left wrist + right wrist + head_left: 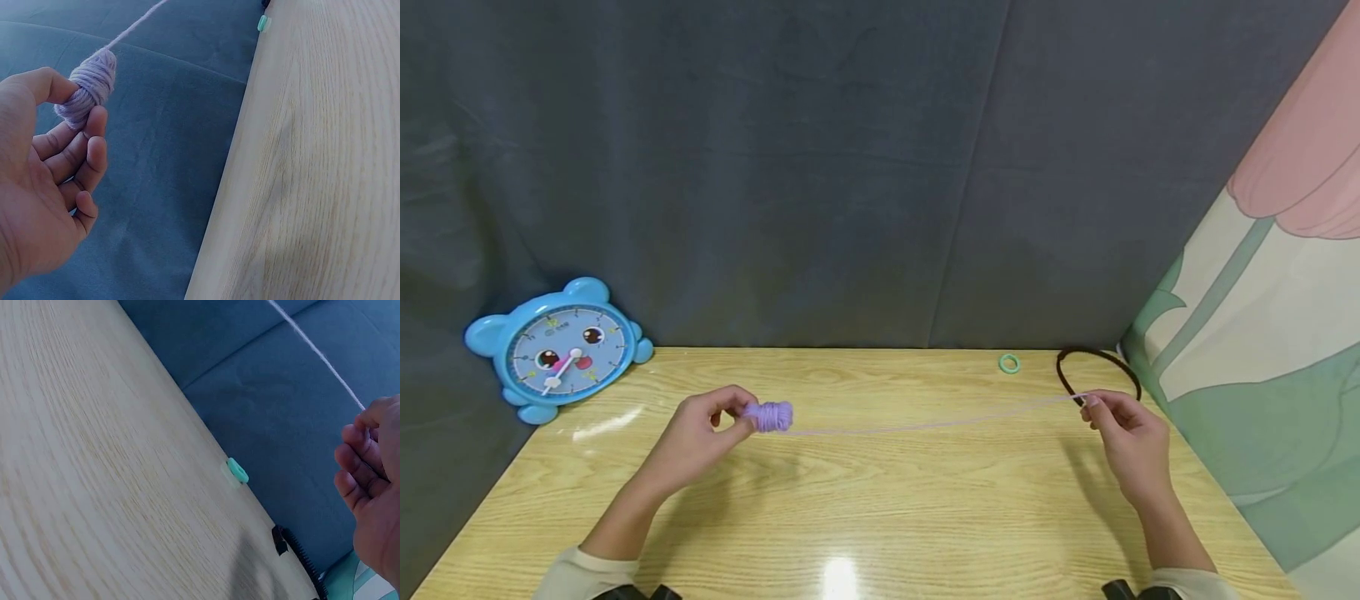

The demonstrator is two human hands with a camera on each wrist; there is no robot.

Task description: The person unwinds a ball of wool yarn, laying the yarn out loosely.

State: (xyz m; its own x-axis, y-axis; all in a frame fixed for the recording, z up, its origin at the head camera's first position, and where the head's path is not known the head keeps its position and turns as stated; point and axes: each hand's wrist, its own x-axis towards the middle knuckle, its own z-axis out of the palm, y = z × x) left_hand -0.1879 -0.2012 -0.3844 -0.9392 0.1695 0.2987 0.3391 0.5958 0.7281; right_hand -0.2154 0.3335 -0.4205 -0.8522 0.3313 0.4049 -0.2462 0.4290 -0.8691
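Observation:
A small wound bundle of purple yarn (pixel 772 417) is pinched between thumb and fingers of my left hand (pixel 696 437), held above the table's left half. In the left wrist view the thumb and fingertips grip the lower end of the bundle (pixel 90 87), and the left hand (pixel 50 169) has its other fingers loosely bent. From the bundle a strand of yarn (pixel 925 426) stretches nearly straight across to my right hand (pixel 1135 442), whose thumb and forefinger pinch it. The right wrist view shows the strand (pixel 322 357) running up and away from the right hand (pixel 378 475).
A blue bear-shaped clock (pixel 568 354) stands at the table's back left. Near the back edge lies a small green ring (pixel 1009 363). A black band (pixel 1097 350) forms a loop at the back right, behind my right hand. Dark curtain (pixel 820 183) hangs behind the wooden table (pixel 887 500).

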